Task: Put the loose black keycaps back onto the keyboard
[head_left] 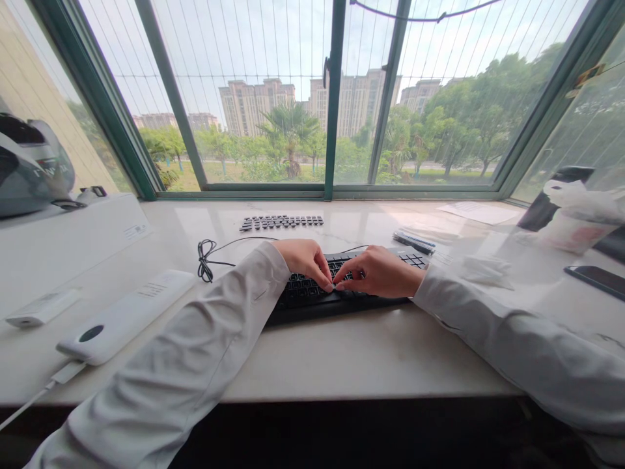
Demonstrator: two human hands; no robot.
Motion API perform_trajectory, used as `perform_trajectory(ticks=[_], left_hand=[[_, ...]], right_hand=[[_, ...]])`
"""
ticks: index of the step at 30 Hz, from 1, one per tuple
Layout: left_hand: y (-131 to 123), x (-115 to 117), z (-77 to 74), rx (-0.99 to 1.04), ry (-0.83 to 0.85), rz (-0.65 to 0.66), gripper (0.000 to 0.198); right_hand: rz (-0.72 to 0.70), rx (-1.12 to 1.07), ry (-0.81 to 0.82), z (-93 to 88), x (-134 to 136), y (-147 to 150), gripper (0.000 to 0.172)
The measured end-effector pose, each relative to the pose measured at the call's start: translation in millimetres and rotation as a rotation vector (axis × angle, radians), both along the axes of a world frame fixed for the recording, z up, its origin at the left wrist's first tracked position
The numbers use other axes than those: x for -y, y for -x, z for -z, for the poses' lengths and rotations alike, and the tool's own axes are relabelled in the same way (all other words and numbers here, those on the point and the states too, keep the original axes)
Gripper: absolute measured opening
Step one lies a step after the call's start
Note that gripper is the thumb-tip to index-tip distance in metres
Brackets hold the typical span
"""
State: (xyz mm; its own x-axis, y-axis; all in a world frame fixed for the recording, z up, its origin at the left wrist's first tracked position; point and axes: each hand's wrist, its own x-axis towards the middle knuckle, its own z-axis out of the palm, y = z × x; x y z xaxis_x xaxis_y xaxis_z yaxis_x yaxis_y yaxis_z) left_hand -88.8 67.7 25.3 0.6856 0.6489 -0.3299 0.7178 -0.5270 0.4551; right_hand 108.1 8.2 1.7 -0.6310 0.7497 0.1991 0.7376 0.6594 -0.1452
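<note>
A black keyboard (312, 306) lies on the pale stone counter, many of its key positions showing as bare sockets, while caps are visible at its right end. Over its lower middle, my left hand (310, 262) is closed in a pinch, fingertips down at the keys. My right hand (379, 270) comes in from the other side, also pinched, and its fingertips meet those of the left. Something tiny and dark sits at the fingertips, too small to make out. Behind the keyboard, loose black keycaps (282, 223) are laid out in rows.
The keyboard's coiled cable (208, 257) lies left of it. A white power bank (127, 319) with a plugged cable and a small white device (43, 309) are further left. Pens (414, 242), a crumpled tissue (486, 268) and a phone (598, 280) lie right. The window frame (273, 194) bounds the back.
</note>
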Motion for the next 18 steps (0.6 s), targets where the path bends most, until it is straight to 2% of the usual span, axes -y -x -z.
perform_trajectory(ticks=[8, 18], left_hand=[[0.3, -0.5, 0.4, -0.002, -0.003, 0.001, 0.048], [0.9, -1.5, 1.0, 0.021, 0.006, 0.012, 0.043]], right_hand=[[-0.009, 0.048, -0.077, -0.5, 3.5, 0.5, 0.023], [-0.011, 0.025, -0.069, 2.3, 0.1, -1.3, 0.023]])
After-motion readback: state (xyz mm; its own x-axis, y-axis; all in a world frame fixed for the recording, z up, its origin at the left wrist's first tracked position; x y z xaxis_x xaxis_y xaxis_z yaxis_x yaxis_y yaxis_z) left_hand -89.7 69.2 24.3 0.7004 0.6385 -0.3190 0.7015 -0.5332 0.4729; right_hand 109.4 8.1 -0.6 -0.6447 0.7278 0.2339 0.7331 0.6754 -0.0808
